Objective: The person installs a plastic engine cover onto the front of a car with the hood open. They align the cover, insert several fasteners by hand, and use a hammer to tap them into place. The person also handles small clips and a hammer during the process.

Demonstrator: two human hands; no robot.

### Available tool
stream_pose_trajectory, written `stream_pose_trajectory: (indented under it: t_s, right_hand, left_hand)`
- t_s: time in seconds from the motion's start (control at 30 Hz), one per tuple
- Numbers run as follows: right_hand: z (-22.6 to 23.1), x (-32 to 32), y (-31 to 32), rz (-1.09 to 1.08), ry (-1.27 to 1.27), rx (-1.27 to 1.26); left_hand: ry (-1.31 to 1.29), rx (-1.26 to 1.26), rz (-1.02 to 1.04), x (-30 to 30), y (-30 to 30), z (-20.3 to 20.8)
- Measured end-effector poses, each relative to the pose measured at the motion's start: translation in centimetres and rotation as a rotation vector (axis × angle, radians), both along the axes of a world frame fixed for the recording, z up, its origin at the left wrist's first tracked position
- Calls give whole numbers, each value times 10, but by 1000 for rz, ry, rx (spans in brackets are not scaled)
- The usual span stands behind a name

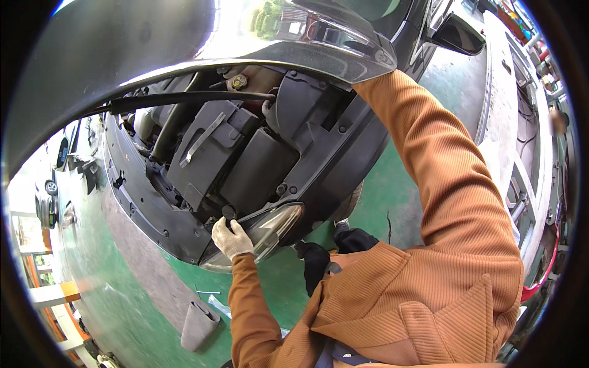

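A brown jacket [392, 288] lies nearest. The gloved left grip [233, 242] is slightly spread, a black cap [229, 212] just beyond its fingertips, the headlight [279, 228] to its right. The hood [123, 49] hides the right grip; its state is untellable. A light, steady reach seems best.

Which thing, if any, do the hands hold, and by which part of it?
The gloved left hand is at the round black cap; whether it grips it cannot be told. The right hand is hidden behind the raised hood.
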State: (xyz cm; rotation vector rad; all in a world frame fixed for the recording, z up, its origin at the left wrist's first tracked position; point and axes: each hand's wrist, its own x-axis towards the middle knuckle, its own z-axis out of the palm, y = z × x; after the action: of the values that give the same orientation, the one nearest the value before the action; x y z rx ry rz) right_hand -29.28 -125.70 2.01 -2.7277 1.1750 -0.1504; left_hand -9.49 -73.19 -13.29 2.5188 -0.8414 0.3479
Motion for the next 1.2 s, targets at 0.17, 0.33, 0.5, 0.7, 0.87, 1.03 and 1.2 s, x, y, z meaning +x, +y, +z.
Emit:
stream_pose_trajectory:
  t_s: [0.17, 0.33, 0.5, 0.7, 0.87, 1.03, 1.2]
  right_hand:
    - [0, 0, 0, -20, -2, -22]
    - [7, -1, 58, -26, -397, -50]
    - [-2, -26, 242, 391, -790, 607]
    - [-40, -37, 317, 563, -408, 758]
    - [-29, -39, 301, 578, -506, 895]
    - [-11, -4, 235, 523, -644, 906]
    - [14, 84, 114, 378, -663, 334]
  left_hand:
    - [4, 5, -6, 0, -5, 4]
    - [-67, -112, -59, -3, -9, 4]
    - [1504, -1043, -16, -83, -50, 58]
    - [2166, -1005, -151, -130, -83, 61]
    - [2071, -1039, 176, -130, -81, 69]
    - [1940, -1118, -110, -94, -70, 75]
    - [1602, -1270, -67, -50, -46, 64]
